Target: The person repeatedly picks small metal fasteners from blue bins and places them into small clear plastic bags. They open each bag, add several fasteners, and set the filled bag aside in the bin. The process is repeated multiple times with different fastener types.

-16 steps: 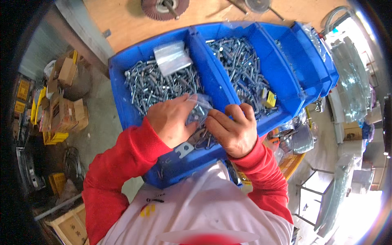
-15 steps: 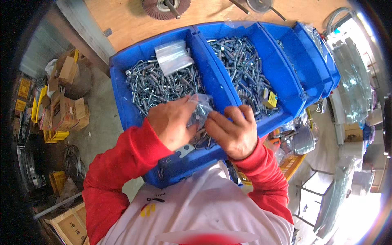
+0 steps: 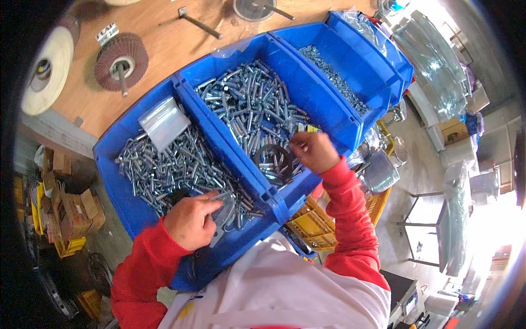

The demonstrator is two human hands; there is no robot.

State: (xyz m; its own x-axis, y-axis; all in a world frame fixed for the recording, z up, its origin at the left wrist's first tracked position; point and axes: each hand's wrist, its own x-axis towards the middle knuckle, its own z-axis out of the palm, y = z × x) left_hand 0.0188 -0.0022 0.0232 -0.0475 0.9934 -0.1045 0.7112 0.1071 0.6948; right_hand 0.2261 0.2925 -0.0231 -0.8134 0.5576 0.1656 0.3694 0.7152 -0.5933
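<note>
My left hand (image 3: 192,222) pinches a small clear plastic bag (image 3: 224,211) between thumb and fingers, low over the left blue bin (image 3: 123,200). That bin holds many loose metal bolts with bent, hook-like ends (image 3: 164,170), and a stack of clear bags (image 3: 164,123) lies on them. Over the near end of the second blue bin (image 3: 219,153) hovers my right hand (image 3: 318,152), fingers curled together; what they hold, if anything, is hidden. Straight metal pins (image 3: 249,101) fill this bin. Beside my right fingers are a dark ring (image 3: 274,163) and a partly covered yellow box (image 3: 312,129).
Further right, another blue bin (image 3: 307,41) holds small metal parts (image 3: 334,77). A flap wheel (image 3: 120,63) and a white disc (image 3: 49,71) are mounted on the wooden board (image 3: 159,33) behind. A yellow crate (image 3: 312,222) stands below; cardboard boxes (image 3: 76,211) are at left.
My hands have parted: the left keeps the bag over the left bin, while the right has moved to the second bin. The view has shifted, showing more of the board.
</note>
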